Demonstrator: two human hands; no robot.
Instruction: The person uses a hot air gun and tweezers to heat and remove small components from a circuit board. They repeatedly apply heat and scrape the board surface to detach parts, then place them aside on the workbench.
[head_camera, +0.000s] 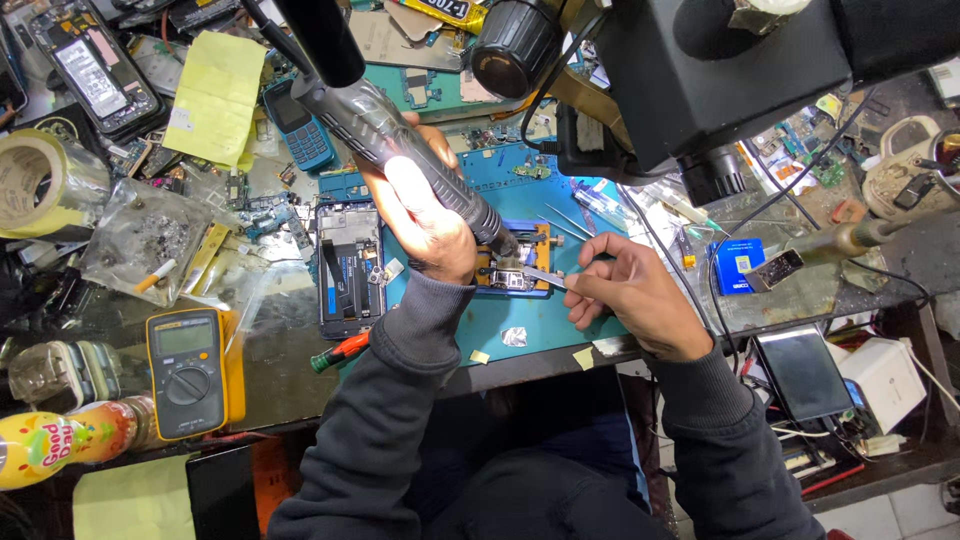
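While both dark sleeves reach up from the bottom edge, the left hand (425, 215) is wrapped tight around the grey handle of a hot-air tool (400, 135), fingers fully curled on it, nozzle tip angled down onto the orange board clamp (515, 262). Right hand (630, 295) has fingers pinched closed on metal tweezers (545, 277), tips pointing left and touching the small board held in that clamp. Clamp sits on the blue work mat (545, 325), roughly mid-mat, between the two hands. Just left of the left wrist lies an opened phone frame (348, 268), and below it a red-and-green screwdriver (340, 352) near the bench edge. Further left, a yellow multimeter (187, 370) lies flat, with a juice bottle (60, 440) beside it at the near-left corner. Right of the right hand, a dark phone (803, 372) rests face up. Further back, a blue keypad phone (300, 125) and a yellow paper sheet (215, 95) lie among clutter; a tape roll (40, 185) sits far left. Black microscope body (720, 70) overhangs top right.
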